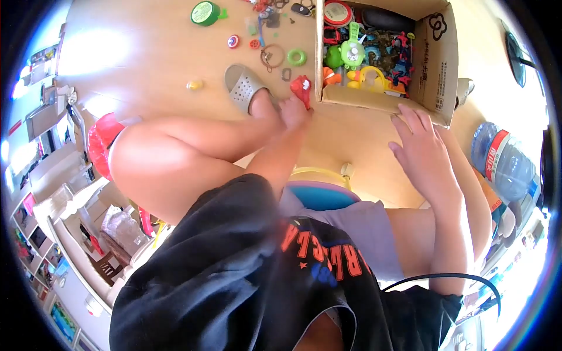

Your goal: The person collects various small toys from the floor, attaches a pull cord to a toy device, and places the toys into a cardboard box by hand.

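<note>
My left hand [293,111] is closed on the lower end of a red toy [301,89] with a white spot, just left of the cardboard box [366,98]. With its fingers spread, my right hand [422,149] reaches to the box's near edge, its fingertips by the flap. Inside the box lie a green toy [352,52], a yellow toy [367,77], an orange-and-white toy [331,76], a round red-rimmed tin [338,13] and several dark figures.
On the floor are a green tape roll [205,13], a green ring [297,57], a brown loop [272,57], a red-and-blue disc [233,41] and a yellow ball [195,85]. A sandalled foot [243,88] stands left. Right is a large water bottle [509,158].
</note>
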`<state>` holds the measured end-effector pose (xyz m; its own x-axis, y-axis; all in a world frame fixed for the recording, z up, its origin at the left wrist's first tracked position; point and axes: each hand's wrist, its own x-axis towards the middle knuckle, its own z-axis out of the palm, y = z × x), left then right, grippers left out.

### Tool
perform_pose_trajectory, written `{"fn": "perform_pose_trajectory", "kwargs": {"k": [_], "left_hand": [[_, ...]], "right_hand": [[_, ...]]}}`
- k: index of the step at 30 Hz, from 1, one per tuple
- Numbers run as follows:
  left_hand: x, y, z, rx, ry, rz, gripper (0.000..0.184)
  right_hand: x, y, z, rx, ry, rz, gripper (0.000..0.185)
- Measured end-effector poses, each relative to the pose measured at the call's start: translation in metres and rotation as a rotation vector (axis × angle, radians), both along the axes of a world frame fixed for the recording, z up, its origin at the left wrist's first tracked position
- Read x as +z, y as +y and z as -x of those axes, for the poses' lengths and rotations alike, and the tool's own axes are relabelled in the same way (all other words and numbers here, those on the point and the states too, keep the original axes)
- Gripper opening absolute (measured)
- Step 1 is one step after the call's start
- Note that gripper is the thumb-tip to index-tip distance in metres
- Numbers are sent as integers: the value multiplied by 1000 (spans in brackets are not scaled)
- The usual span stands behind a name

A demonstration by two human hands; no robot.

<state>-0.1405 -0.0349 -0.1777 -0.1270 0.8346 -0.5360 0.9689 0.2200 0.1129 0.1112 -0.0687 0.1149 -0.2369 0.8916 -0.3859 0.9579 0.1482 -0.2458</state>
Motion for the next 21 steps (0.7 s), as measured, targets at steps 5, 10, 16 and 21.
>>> {"fn": "perform_pose_trajectory", "kwargs": {"k": [5,10,16,21], "left_hand": [[27,27,19,315,-302,-142,45],[140,92,20,311,-671,-601,37],[335,110,-15,-470,-815,-1048,44],[345,124,-43,-685,-921,-1140,49]], "right_hand": [[-1,8,-12,54,69,-7,28],[13,37,-9,143,-14,222,24],[52,76,1,-124,495,-753,71],[90,119,4,-355,1138,-1253,52]]}}
